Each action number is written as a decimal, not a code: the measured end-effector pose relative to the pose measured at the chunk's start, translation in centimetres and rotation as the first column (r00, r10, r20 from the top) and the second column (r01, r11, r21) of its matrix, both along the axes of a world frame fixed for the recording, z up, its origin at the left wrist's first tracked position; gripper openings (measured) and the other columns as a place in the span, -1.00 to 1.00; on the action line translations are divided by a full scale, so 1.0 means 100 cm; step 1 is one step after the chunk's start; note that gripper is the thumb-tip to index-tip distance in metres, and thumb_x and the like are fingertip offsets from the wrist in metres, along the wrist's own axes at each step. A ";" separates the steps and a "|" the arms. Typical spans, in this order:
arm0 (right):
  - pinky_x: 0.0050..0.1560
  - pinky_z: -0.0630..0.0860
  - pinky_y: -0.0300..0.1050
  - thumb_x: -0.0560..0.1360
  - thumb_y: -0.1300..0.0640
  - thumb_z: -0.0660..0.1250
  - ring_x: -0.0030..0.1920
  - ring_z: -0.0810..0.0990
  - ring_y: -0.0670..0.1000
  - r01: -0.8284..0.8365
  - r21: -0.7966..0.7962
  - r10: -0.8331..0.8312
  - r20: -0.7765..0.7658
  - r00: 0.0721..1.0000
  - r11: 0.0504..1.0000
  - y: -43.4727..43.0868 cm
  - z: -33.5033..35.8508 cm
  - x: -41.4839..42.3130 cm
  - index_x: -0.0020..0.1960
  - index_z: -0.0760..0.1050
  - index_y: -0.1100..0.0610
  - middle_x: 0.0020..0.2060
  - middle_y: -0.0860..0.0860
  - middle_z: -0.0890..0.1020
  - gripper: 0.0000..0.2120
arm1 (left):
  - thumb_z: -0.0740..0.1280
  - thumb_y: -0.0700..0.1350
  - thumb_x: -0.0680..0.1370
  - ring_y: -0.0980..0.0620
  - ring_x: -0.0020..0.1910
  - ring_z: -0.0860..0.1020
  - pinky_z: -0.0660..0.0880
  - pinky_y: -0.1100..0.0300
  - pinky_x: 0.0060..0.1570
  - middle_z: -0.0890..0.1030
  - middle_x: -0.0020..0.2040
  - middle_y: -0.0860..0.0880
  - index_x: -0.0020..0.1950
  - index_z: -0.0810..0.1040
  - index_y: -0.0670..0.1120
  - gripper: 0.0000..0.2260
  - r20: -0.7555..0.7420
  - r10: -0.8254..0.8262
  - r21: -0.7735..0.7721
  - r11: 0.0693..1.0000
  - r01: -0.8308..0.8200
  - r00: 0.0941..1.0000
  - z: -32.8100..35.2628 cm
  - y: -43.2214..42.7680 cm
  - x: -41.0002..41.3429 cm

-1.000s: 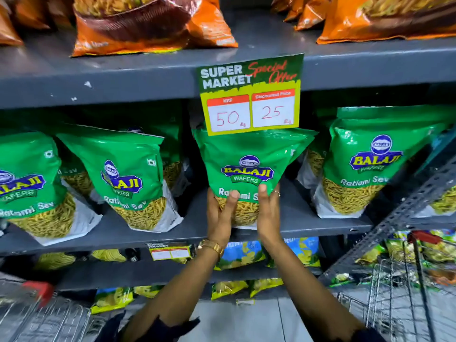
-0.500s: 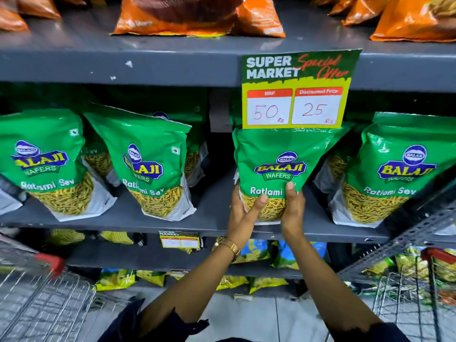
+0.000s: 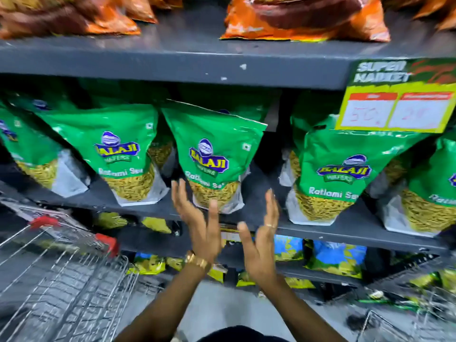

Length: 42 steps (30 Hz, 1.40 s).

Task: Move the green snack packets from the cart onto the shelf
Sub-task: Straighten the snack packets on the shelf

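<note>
Several green snack packets stand in a row on the grey middle shelf [image 3: 256, 191]. The packet just set down [image 3: 330, 174] stands at the right under the price sign. Another green packet [image 3: 212, 156] leans right behind my raised fingers. My left hand [image 3: 197, 223], with a gold watch at the wrist, and my right hand [image 3: 261, 240], with a ring, are both open in front of the shelf edge, palms facing each other, holding nothing. The wire cart [image 3: 56, 275] with red handle caps is at the lower left; what it holds is not visible.
Orange snack bags [image 3: 306, 18] lie on the shelf above. A green and yellow price sign [image 3: 397, 97] hangs from that shelf's edge at the right. Yellow and blue packets [image 3: 335, 257] fill the lower shelves. A second wire cart [image 3: 419, 319] shows at the bottom right.
Both hands have let go of the green packet and drawn back and left from it. The view has swung left, so the sign and that packet now sit at the right.
</note>
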State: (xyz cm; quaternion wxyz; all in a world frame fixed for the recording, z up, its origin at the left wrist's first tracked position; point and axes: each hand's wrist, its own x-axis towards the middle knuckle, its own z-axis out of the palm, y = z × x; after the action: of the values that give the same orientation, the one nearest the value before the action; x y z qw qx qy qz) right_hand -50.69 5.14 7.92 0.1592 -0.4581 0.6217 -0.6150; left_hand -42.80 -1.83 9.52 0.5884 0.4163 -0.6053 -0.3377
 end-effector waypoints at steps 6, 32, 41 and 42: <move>0.60 -0.07 0.04 0.32 -0.55 0.06 0.58 -0.03 -0.12 0.072 0.098 -0.093 0.238 0.967 0.993 -0.074 0.001 0.024 0.57 -0.09 0.02 0.56 -0.14 0.04 0.03 | 0.06 0.41 0.42 0.10 0.55 0.14 0.08 -0.07 0.57 0.15 0.58 0.03 0.55 0.10 -0.01 -0.19 -0.221 -0.086 0.383 0.909 0.168 0.971 -0.010 -0.071 0.007; 0.47 0.20 -0.08 0.57 -0.19 0.12 0.41 0.33 0.03 0.304 -0.270 -0.336 -0.078 0.939 0.914 -0.085 0.012 0.123 0.42 0.27 0.16 0.35 0.01 0.36 -0.44 | 0.06 0.31 0.55 0.09 0.60 0.00 0.01 0.19 0.55 0.03 0.61 0.02 0.57 0.00 -0.07 -0.28 0.052 -0.204 -0.003 0.979 0.205 0.977 -0.001 -0.056 0.129; 0.54 0.17 0.06 0.33 -0.36 0.25 0.47 0.19 -0.14 0.094 0.055 -0.106 0.303 0.947 0.994 -0.196 0.008 0.180 0.54 0.09 0.10 0.43 -0.13 0.20 -0.07 | 0.02 0.21 0.60 0.24 0.50 0.04 0.03 0.03 0.56 0.00 0.60 0.06 0.57 -0.04 0.05 -0.41 -0.180 0.015 0.440 0.896 0.067 0.983 -0.014 -0.140 0.192; 0.52 0.21 0.11 0.33 -0.39 0.27 0.47 0.25 -0.09 0.065 0.041 -0.075 0.343 0.936 0.997 -0.204 0.008 0.179 0.53 0.12 0.09 0.46 -0.10 0.25 -0.06 | 0.01 0.20 0.61 0.27 0.47 0.05 0.04 0.08 0.56 0.02 0.60 0.05 0.58 -0.02 0.03 -0.42 -0.207 -0.037 0.441 0.889 0.126 0.978 -0.012 -0.147 0.192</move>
State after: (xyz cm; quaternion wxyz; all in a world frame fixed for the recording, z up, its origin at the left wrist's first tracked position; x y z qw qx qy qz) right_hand -32.81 -15.24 8.75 0.2499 -0.3190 0.6090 -0.6818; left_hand -23.55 -16.54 8.27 0.5166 0.4810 -0.4674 -0.5322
